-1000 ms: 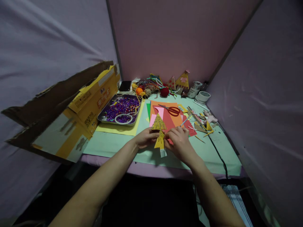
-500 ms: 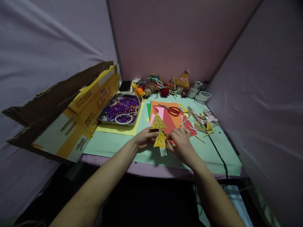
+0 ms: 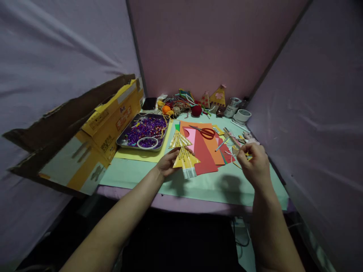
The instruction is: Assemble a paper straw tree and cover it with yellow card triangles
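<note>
My left hand (image 3: 169, 161) is closed on the edge of a yellow cardboard tree cutout (image 3: 185, 158), with a barcode strip at its trunk and shiny tape over printed text. The cutout is held tilted above the front of the table, its tip pointing away from me. Off to the right, my right hand (image 3: 254, 162) is raised over a pile of cardboard scraps (image 3: 236, 141), fingers pinched together. Whatever lies between those fingertips is too small or hidden to make out. Red-handled scissors (image 3: 208, 133) rest on coloured paper sheets (image 3: 202, 153) beyond the cutout.
A metal tray (image 3: 121, 143) of purple beads, with a white ring (image 3: 147, 142) in it, stands at left beside a large cardboard box (image 3: 109, 128). Yarn balls (image 3: 196, 110), a phone (image 3: 149, 103), decorated triangles (image 3: 217, 96) and tape rolls (image 3: 242, 116) line the back.
My right hand has left the cutout and moved right, over the scraps. With my left hand, the cutout has shifted slightly left and tilted, so its surface now catches the light.
</note>
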`<action>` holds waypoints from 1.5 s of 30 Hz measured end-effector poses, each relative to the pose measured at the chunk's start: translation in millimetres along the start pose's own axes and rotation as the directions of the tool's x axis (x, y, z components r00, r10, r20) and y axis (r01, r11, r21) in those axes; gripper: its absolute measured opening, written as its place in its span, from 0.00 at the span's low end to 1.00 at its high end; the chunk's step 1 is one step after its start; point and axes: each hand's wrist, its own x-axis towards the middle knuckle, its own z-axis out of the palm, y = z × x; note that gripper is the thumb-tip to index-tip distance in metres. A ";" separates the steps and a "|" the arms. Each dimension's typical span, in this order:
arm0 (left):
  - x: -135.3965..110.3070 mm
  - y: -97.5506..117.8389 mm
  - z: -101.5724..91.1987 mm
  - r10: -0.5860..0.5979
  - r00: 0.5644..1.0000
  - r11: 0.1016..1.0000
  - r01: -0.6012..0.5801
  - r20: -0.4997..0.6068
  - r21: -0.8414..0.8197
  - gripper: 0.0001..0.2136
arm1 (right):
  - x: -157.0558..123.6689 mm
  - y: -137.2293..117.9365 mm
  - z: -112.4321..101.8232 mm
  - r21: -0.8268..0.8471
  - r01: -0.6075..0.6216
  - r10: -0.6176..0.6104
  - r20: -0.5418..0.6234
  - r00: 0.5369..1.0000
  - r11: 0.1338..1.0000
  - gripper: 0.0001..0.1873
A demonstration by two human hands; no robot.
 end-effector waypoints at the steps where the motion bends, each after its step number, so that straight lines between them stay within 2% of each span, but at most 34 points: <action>1: -1.5 0.3 0.2 -0.003 1.000 1.000 0.003 0.021 -0.004 0.16 | 3.3 7.0 1.3 -0.102 -0.039 0.034 -0.050 0.998 0.994 0.04; 4: -5.7 1.3 0.5 -0.015 0.997 1.000 0.014 0.077 0.013 0.17 | 7.7 24.3 7.7 -0.278 -0.134 0.104 -0.122 0.987 0.951 0.09; 8: -7.9 1.6 0.2 -0.036 0.995 0.998 0.031 0.095 0.059 0.17 | 4.5 34.4 16.5 -0.254 -0.174 0.154 -0.097 0.983 0.951 0.11; 10: -8.1 1.5 0.9 -0.052 0.994 0.996 0.044 0.100 0.078 0.18 | 2.2 33.2 21.0 -0.130 -0.150 0.143 -0.060 0.988 0.980 0.14; 12: -8.6 1.8 2.5 -0.065 0.991 0.994 0.055 0.114 0.089 0.19 | 0.5 27.8 26.8 0.058 -0.129 0.128 0.029 0.991 0.990 0.15; 15: -10.9 2.6 5.6 -0.094 0.986 0.992 0.081 0.138 0.097 0.19 | -2.1 12.9 39.2 0.305 -0.175 0.114 0.209 0.971 0.936 0.14; 17: -12.5 2.8 7.6 -0.117 0.981 0.989 0.101 0.157 0.106 0.19 | -4.5 0.0 49.2 0.396 -0.223 0.105 0.297 0.949 0.891 0.16; 20: -12.0 2.0 11.5 -0.140 0.978 0.981 0.116 0.154 0.154 0.20 | -8.0 -20.3 61.5 0.493 -0.266 0.085 0.358 0.930 0.828 0.19; 23: -7.3 1.1 19.2 -0.126 0.991 0.945 0.105 0.049 0.310 0.19 | -8.2 -38.8 65.2 0.563 -0.286 0.061 0.384 0.921 0.775 0.23; 26: -2.9 1.6 31.5 -0.044 0.998 0.850 0.061 -0.045 0.522 0.19 | -4.5 -54.7 61.0 0.580 -0.281 0.008 0.428 0.904 0.764 0.30; 29: -3.1 2.0 44.8 0.068 0.997 0.696 -0.017 -0.042 0.718 0.14 | 0.3 -67.9 55.3 0.558 -0.269 -0.017 0.453 0.891 0.785 0.34; 32: -7.2 -0.3 54.3 0.187 0.982 0.520 -0.101 0.003 0.848 0.10 | 3.2 -77.0 52.8 0.543 -0.288 -0.010 0.480 0.877 0.789 0.31; 36: -14.6 -3.1 62.0 0.278 0.960 0.350 -0.129 0.028 0.928 0.13 | 6.4 -77.1 51.4 0.587 -0.312 -0.040 0.508 0.861 0.747 0.21; 39: -20.3 0.8 65.5 0.350 0.935 0.239 -0.150 0.059 0.959 0.16 | 11.4 -65.3 47.5 0.657 -0.337 -0.062 0.505 0.861 0.674 0.21; 40: -21.8 3.0 65.3 0.378 0.924 0.237 -0.152 0.053 0.959 0.17 | 13.2 -60.0 45.5 0.690 -0.358 -0.072 0.510 0.857 0.629 0.22; 41: -22.8 5.4 64.1 0.400 0.916 0.275 -0.144 0.023 0.951 0.18 | 14.7 -54.7 43.4 0.725 -0.385 -0.080 0.516 0.853 0.571 0.23; 42: -23.4 7.5 61.9 0.403 0.915 0.355 -0.126 -0.030 0.927 0.18 | 15.7 -49.8 41.3 0.758 -0.411 -0.086 0.519 0.850 0.506 0.25; 43: -23.5 9.0 58.9 0.379 0.920 0.471 -0.098 -0.101 0.876 0.17 | 16.0 -45.9 39.6 0.782 -0.435 -0.092 0.524 0.847 0.446 0.27; 45: -22.7 9.5 52.3 0.214 0.951 0.738 -0.009 -0.222 0.674 0.17 | 14.1 -41.6 38.6 0.802 -0.472 -0.096 0.537 0.838 0.366 0.33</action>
